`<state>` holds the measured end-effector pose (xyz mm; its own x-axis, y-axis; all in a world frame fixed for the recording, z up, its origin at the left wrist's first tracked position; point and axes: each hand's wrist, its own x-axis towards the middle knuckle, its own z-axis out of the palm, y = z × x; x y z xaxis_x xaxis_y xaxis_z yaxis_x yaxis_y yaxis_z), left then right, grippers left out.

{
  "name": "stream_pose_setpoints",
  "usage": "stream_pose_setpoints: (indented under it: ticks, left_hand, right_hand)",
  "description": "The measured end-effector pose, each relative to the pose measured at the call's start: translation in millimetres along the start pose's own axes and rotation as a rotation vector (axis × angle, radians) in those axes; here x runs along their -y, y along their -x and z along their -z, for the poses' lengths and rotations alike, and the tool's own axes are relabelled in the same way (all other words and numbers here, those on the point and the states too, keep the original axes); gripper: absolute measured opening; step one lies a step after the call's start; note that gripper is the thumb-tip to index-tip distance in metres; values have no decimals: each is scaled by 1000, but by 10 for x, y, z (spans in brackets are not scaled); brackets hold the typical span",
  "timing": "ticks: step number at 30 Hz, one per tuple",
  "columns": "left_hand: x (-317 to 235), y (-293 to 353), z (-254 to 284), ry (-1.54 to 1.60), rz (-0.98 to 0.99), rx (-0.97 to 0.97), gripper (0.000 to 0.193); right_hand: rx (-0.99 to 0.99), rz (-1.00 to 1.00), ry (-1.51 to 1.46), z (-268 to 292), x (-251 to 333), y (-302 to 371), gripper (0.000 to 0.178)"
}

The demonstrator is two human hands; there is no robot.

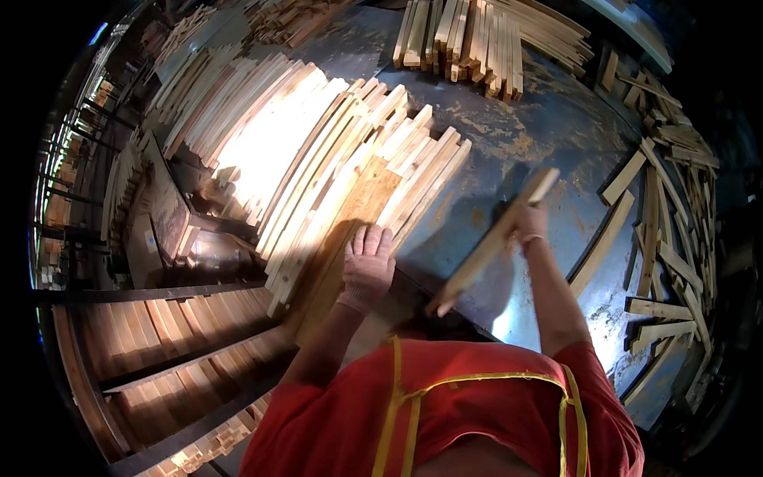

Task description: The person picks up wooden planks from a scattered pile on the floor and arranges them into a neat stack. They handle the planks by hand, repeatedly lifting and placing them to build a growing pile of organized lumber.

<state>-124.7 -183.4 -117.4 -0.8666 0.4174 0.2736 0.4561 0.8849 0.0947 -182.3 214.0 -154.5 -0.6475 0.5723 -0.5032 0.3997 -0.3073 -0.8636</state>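
My left hand [368, 266] lies with fingers stretched out at the near end of a wide wooden board [367, 197]. A light glove seems to cover it as far as the wrist. Around that board, pale wooden strips [326, 171] lie side by side in a long row. To the right, my right hand [531, 222] is closed round a wooden strip [493, 246] near its far end. This strip slants across the metal table [445, 246], its lower end toward my body, and looks raised above the surface. The fingers on its far side are partly hidden.
A stack of wooden strips [461, 40] stands at the far side of the table. Loose offcuts [656, 222] lie scattered along the right edge. At the lower left, a dark-framed rack [171, 374] holds wood pieces. Sawdust patches [509, 119] mark the tabletop.
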Motion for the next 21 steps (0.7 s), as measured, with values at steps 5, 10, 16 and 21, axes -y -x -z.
stream_pose_setpoints:
  ticks: [5,10,16,21]
  left_hand:
    - [478,-54,125,-89,15,-26,65]
    - [898,88,65,-102,-53,176,73]
    - [999,103,93,-431,-12,47,63]
    - [922,-151,514,-352,65,195,55]
  right_hand:
    - [502,234,515,-1412,-383,787,79]
    - [362,389,635,-661,-242,472,76]
    - [-529,438,1194,1659,237,41,57]
    - [-570,-4,1179,2337,-208,-182,90]
